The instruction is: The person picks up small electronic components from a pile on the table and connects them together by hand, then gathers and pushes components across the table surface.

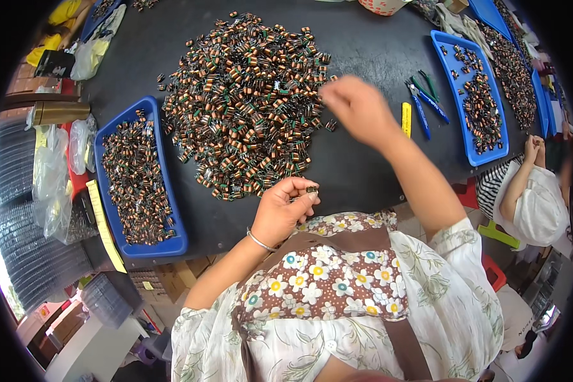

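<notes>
A large heap of small wire-wound coils [242,108], copper-coloured with dark and green parts, is spread over the black table. Close to the table's front edge, my left hand [281,213] pinches one small coil [311,190] between thumb and fingers. My right hand [358,109] is at the heap's right edge, its fingers curled and blurred by motion. Whether it holds anything cannot be made out. Just below its fingertips lies a loose coil [330,125], apart from the heap.
Blue trays with coils stand left [181,223] and right [474,159]. Blue-handled pliers [420,111], a green-handled tool [424,84] and a yellow cutter-like strip [406,120] lie right of my right hand. Another person's hands [533,150] show at far right. Clear plastic trays [28,191] are stacked left.
</notes>
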Tool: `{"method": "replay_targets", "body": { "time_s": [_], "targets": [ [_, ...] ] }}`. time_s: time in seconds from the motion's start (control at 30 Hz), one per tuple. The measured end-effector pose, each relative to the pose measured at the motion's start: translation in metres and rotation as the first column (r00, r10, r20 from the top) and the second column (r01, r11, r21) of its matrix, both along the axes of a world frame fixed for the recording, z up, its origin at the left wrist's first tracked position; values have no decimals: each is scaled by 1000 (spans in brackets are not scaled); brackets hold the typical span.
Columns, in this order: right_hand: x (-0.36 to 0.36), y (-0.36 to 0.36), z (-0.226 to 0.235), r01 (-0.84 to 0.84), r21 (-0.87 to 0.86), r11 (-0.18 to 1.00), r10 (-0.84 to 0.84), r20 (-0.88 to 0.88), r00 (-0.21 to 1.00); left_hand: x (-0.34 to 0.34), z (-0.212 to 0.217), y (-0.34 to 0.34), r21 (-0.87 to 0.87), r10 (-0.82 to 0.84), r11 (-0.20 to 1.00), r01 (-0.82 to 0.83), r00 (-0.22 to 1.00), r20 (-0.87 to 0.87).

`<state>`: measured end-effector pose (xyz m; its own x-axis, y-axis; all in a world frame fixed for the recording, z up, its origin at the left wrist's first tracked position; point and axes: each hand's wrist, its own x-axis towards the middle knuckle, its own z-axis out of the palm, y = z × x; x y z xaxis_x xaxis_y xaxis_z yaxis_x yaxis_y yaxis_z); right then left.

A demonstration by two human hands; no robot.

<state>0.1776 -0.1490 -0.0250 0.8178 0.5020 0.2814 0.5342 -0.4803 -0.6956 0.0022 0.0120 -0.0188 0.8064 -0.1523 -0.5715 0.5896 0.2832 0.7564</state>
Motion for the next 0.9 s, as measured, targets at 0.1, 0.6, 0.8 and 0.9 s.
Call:
{"method": "replay_targets", "body": {
  "time_s": [0.1, 0.6, 0.8, 0.9],
  "targets": [
    [55, 10, -8, 252, -274, 928, -239, 80, 968, -2, 1, 0, 5, 22, 1000, -22, 1000, 6],
    [15, -19, -1, -113, -217, 970, 32, -345, 938, 0, 2, -1, 28, 28, 999, -28, 1000, -8],
    [-51, -23, 20, -173, -33, 984, 139, -455, 880, -5, -5, -1, 63, 22, 998, -25, 998, 51],
    [-73, -26, 20, -309, 144, 940, 340, -343, 876, -4, -8, -4, 33, 24, 999, -26, 998, 64]
  ]
}}
